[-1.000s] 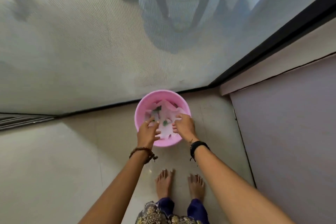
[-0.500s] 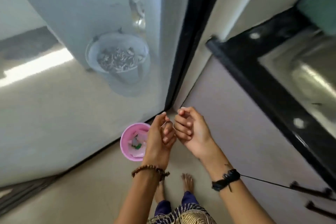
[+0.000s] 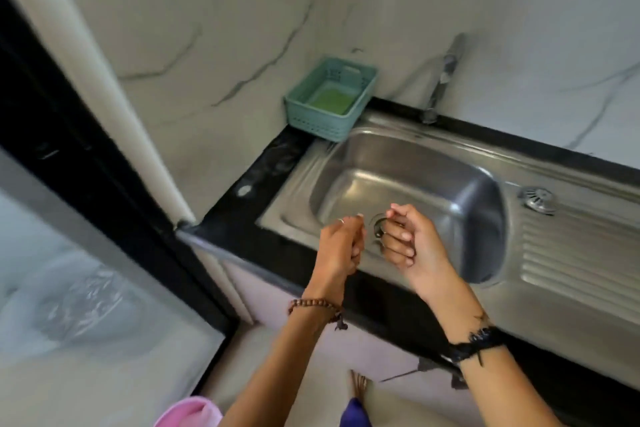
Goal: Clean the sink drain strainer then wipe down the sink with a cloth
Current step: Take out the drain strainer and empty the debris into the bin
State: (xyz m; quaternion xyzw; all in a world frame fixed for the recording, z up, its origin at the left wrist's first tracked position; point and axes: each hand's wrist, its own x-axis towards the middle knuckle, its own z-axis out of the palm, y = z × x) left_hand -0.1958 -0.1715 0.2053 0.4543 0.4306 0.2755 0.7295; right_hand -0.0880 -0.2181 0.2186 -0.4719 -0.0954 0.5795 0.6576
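While both hands hang over the sink [image 3: 408,163], the strainer [image 3: 380,230] is pinched in the right hand's [image 3: 414,246] grip (left hand [image 3: 341,246] curled, contents unclear); rinsing or reseating is judged next.

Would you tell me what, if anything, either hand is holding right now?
Right hand pinches a thin metal ring, apparently the drain strainer, at its rim. Left hand: cannot tell.

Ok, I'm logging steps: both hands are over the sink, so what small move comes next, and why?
Probably lower the right hand to the drain: it and the left hand hover curled above the sink, the metal drain ring showing between them. Whether they hold anything is unclear.
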